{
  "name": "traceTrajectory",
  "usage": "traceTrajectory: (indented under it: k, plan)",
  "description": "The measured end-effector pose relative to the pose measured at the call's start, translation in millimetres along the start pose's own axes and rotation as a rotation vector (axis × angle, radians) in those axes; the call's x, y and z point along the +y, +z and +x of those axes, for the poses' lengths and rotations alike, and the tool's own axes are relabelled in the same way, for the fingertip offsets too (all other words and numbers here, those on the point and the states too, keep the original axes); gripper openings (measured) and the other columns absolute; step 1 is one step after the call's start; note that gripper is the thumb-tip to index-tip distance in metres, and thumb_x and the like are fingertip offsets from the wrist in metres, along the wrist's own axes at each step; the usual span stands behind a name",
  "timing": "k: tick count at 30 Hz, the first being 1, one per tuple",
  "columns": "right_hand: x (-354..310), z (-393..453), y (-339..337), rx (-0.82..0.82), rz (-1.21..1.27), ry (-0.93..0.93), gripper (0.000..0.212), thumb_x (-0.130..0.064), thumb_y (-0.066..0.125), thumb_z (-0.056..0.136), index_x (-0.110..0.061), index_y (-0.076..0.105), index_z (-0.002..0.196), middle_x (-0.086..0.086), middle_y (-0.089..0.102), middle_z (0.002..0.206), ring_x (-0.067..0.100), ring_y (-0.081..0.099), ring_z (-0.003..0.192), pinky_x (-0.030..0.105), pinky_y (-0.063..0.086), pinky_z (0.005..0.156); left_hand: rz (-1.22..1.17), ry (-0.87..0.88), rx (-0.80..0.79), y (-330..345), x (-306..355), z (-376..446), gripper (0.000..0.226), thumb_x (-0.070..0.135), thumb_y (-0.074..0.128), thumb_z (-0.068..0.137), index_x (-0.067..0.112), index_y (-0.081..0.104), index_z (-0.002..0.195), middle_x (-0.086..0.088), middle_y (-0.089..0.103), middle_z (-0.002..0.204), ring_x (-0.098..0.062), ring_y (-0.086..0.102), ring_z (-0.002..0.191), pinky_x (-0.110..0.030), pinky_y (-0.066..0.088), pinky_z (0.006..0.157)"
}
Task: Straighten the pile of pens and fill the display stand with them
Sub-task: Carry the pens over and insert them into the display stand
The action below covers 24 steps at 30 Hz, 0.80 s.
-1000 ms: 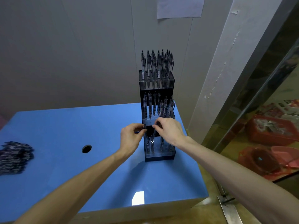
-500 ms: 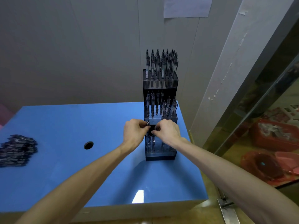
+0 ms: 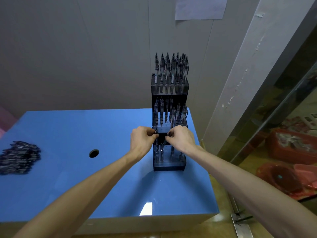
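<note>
We are viewing a three-tier display stand [image 3: 169, 162] standing upright on the blue surface [image 3: 68, 177], toward its 3 o'clock edge. The top tier and middle tier are holding upright pens; the bottom tier is holding a few. The left hand [image 3: 142, 143] is working at the front of the stand between the middle and bottom tiers, its grip curled around a small dark pen end. The right hand [image 3: 181, 139] is sitting at 3 o'clock of the left hand, its grip pinching a pen [image 3: 164, 143] that is slanting down into the bottom tier. The pile of pens [image 3: 18, 158] is lying at the 9 o'clock edge of the surface, well apart from the stand. A round hole [image 3: 94, 153] is showing between pile and stand.
</note>
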State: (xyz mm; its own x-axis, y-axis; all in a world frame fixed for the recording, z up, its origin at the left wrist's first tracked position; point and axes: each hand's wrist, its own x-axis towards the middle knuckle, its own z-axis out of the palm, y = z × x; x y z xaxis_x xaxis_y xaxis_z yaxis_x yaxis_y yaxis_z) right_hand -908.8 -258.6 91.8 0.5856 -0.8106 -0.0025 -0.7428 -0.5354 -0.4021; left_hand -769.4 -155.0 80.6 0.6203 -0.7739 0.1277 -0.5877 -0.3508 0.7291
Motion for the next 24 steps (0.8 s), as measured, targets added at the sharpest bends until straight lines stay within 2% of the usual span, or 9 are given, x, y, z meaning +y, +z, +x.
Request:
traceTrajectory:
  k: [5, 9, 12, 14, 17, 21, 24]
  plan:
    - [-1.6, -0.3, -1.0, 0.018, -0.052, -0.041, 0.022, -0.034, 0.065, 0.092, -0.017, 0.076, 0.084, -0.001, 0.072, 0.074, 0.022, 0.068, 0.073, 0.033, 0.055, 0.063, 0.028, -0.013, -0.032, 3.7, -5.2, -3.5, 0.007, 0.021, 0.080, 0.087, 0.017, 0.083, 0.092, 0.005, 0.078, 0.080, -0.007, 0.070, 0.073, -0.020, 0.052, 0.067]
    - [-5.3, 0.0, -0.8, -0.014, -0.040, -0.053, 0.019, -0.031, 0.064, 0.092, -0.017, 0.075, 0.084, 0.000, 0.072, 0.073, 0.022, 0.067, 0.072, 0.033, 0.054, 0.062, 0.037, -0.010, -0.043, 5.2, -5.4, -2.1, 0.007, 0.021, 0.079, 0.087, 0.016, 0.082, 0.091, 0.004, 0.078, 0.080, -0.010, 0.069, 0.073, -0.027, 0.056, 0.072]
    - [-10.4, -0.4, -1.8, -0.049, -0.041, -0.082, 0.021, -0.028, 0.063, 0.093, -0.015, 0.071, 0.079, 0.004, 0.069, 0.071, 0.026, 0.065, 0.071, 0.032, 0.048, 0.058, 0.106, -0.002, -0.098, 8.1, -5.9, -4.1, 0.004, 0.018, 0.078, 0.087, 0.016, 0.081, 0.086, 0.002, 0.074, 0.075, -0.018, 0.068, 0.073, -0.027, 0.050, 0.065]
    - [-13.6, -0.7, -0.9, -0.076, -0.070, -0.096, 0.022, -0.025, 0.063, 0.093, -0.012, 0.069, 0.076, 0.006, 0.067, 0.068, 0.028, 0.063, 0.068, 0.032, 0.045, 0.057, 0.139, -0.006, -0.134, 11.1, -11.2, -6.5, 0.006, 0.015, 0.076, 0.087, 0.016, 0.082, 0.088, 0.001, 0.076, 0.079, -0.019, 0.067, 0.075, -0.027, 0.047, 0.065]
    - [-15.4, -2.2, 2.3, -0.132, -0.146, -0.083, 0.020, -0.020, 0.063, 0.094, -0.014, 0.064, 0.076, 0.004, 0.061, 0.069, 0.029, 0.059, 0.069, 0.032, 0.041, 0.059, 0.119, -0.015, -0.134, 13.1, -16.9, -6.3, 0.009, 0.014, 0.076, 0.086, 0.017, 0.083, 0.092, 0.000, 0.078, 0.083, -0.019, 0.069, 0.078, -0.029, 0.052, 0.068]
    - [-18.6, -0.1, 7.4, -0.129, -0.138, -0.045, 0.032, -0.023, 0.063, 0.095, -0.018, 0.052, 0.065, 0.001, 0.053, 0.063, 0.028, 0.057, 0.068, 0.031, 0.039, 0.059, 0.117, -0.020, -0.135, 9.9, -19.3, 0.9, 0.004, 0.019, 0.079, 0.085, 0.018, 0.083, 0.085, 0.001, 0.075, 0.074, -0.020, 0.066, 0.071, -0.031, 0.050, 0.062]
    - [-22.0, 1.3, 12.2, -0.140, -0.096, -0.003, 0.030, -0.027, 0.065, 0.095, -0.018, 0.057, 0.067, 0.001, 0.057, 0.064, 0.026, 0.059, 0.069, 0.031, 0.039, 0.057, 0.106, -0.031, -0.135, 10.1, -21.1, 4.0, 0.007, 0.023, 0.080, 0.084, 0.018, 0.081, 0.078, 0.000, 0.072, 0.066, -0.023, 0.067, 0.069, -0.039, 0.057, 0.065]
